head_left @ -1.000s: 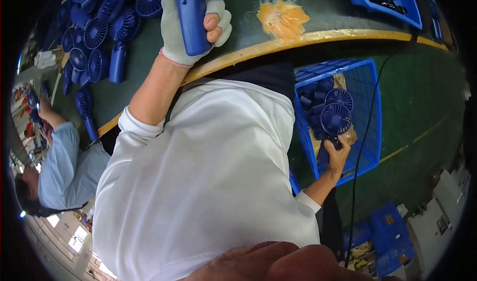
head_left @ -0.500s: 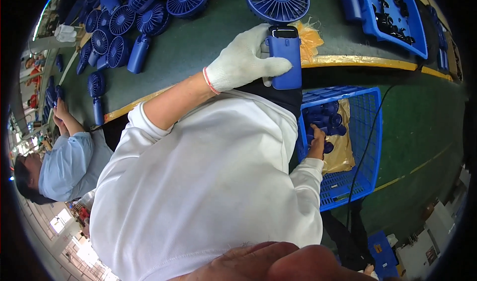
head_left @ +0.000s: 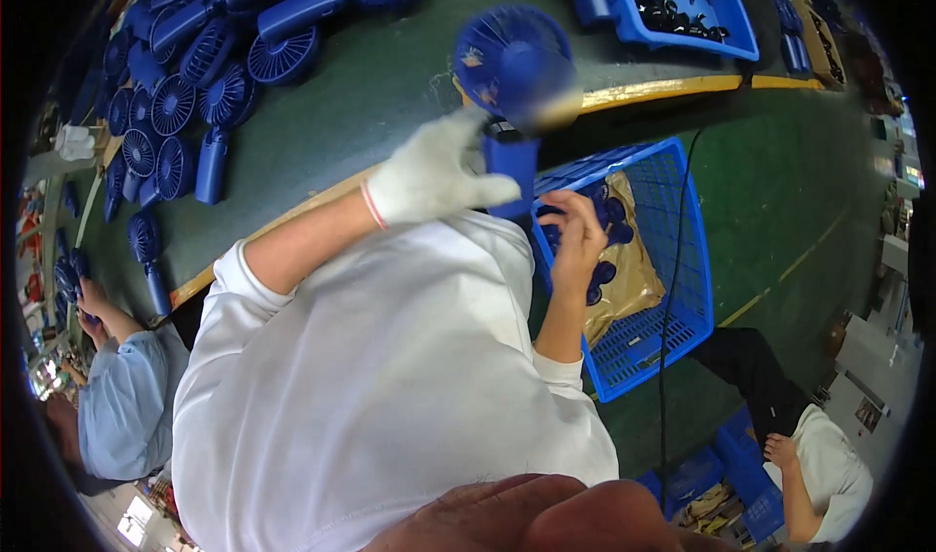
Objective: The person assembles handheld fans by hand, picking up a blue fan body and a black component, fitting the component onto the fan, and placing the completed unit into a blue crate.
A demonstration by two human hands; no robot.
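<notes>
My left hand point(head_left: 444, 167), in a white knit glove, grips a blue handheld fan point(head_left: 514, 167) by its handle, thumb stretched across it. The round fan head point(head_left: 487, 50) points away from me over the bench edge, partly blurred. Bare, my right hand point(head_left: 577, 235) is beside the lower end of the handle, above the near rim of a blue crate point(head_left: 697, 250). Its fingers are curled together; what lies in them is hidden. Inside the crate, several small dark blue round parts point(head_left: 603, 277) lie on tan wrapping point(head_left: 634, 284).
Many blue handheld fans point(head_left: 174, 103) are heaped on the green bench point(head_left: 380, 84) at the left. A blue tray point(head_left: 751, 40) of black parts stands at the far right. A black cable point(head_left: 668, 357) hangs across the crate. Co-workers sit at left point(head_left: 122, 386) and lower right point(head_left: 829, 474).
My right hand has risen out of the crate toward the fan's handle. The fan has tilted and come slightly nearer in my left hand. The whole view has shifted.
</notes>
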